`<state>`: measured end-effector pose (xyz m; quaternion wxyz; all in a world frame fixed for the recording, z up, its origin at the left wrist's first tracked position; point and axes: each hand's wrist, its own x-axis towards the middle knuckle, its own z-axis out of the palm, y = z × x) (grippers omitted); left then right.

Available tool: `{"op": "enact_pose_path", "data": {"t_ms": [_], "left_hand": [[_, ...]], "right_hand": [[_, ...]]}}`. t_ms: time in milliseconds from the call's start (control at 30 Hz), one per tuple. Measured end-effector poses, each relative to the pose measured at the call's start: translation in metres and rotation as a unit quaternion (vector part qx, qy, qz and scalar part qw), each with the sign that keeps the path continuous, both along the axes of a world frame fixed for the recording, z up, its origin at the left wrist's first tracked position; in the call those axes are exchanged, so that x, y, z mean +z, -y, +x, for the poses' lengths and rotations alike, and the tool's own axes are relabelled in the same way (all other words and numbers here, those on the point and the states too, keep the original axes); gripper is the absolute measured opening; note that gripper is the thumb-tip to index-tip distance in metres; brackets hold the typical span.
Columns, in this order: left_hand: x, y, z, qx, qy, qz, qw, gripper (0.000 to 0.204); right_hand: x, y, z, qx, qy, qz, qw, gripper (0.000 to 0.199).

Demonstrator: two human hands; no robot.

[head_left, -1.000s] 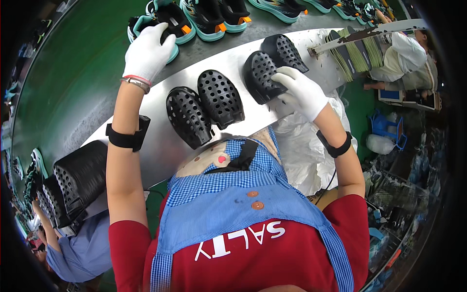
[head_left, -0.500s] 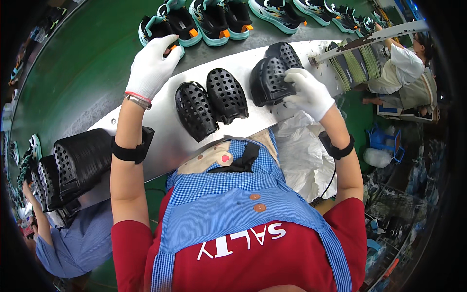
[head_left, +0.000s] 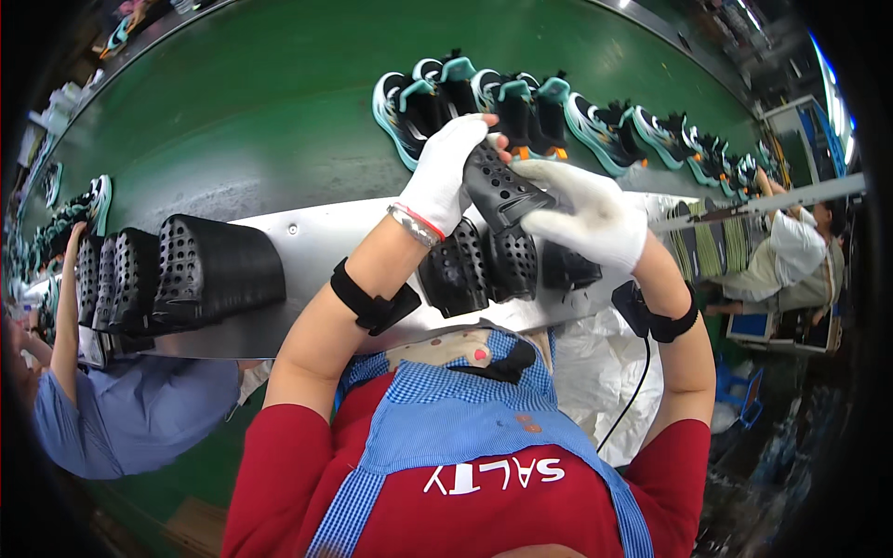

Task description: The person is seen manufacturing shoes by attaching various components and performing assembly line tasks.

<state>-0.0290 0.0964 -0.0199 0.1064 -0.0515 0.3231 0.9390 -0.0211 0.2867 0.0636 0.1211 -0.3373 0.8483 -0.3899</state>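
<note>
Both gloved hands meet above the metal ledge on a black perforated shoe tree (head_left: 500,192), which is raised and tilted. My left hand (head_left: 445,177) wraps its far left side, bare fingertips showing past the glove. My right hand (head_left: 588,212) grips the near right end, with fingers above and thumb below. Beneath them, more black shoe trees (head_left: 453,272) rest on the ledge, partly covered by the hands and the held one. Just beyond my left hand stand black, white and mint sneakers (head_left: 403,112) with orange tabs.
The silver metal ledge (head_left: 321,256) borders a green conveyor belt (head_left: 251,121). Larger stacked black shoe trees (head_left: 219,265) stand at left, near a co-worker in blue (head_left: 139,409). Green-edged insoles (head_left: 716,242) lie at right below a metal bar (head_left: 772,197); another person works beyond.
My left hand has come away from a sneaker on the belt, moving right. My right hand has lifted a shoe tree off the ledge, and both hands now hold it. The view has shifted.
</note>
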Motion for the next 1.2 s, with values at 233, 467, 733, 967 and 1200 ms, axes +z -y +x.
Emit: {"op": "enact_pose_path", "data": {"t_ms": [233, 467, 733, 967, 1200], "left_hand": [[-0.019, 0.034, -0.012, 0.250, -0.035, -0.227, 0.940, 0.024], [-0.026, 0.074, -0.025, 0.268, -0.020, -0.405, 0.874, 0.029], [-0.051, 0.091, -0.008, 0.161, -0.155, -0.695, 0.683, 0.020], [-0.063, 0.080, -0.014, 0.098, -0.155, -0.744, 0.642, 0.027], [-0.076, 0.079, -0.026, 0.031, -0.090, -0.773, 0.627, 0.034]], "right_hand": [[-0.021, 0.073, -0.026, -0.060, 0.125, 0.173, 0.975, 0.045], [-0.028, 0.124, -0.043, -0.051, 0.019, 0.284, 0.957, 0.039], [-0.030, 0.138, -0.117, -0.099, 0.126, 0.395, 0.905, 0.045], [-0.055, 0.194, -0.128, -0.038, -0.043, 0.459, 0.886, 0.041], [-0.098, 0.214, -0.129, -0.072, -0.053, 0.448, 0.890, 0.027]]}}
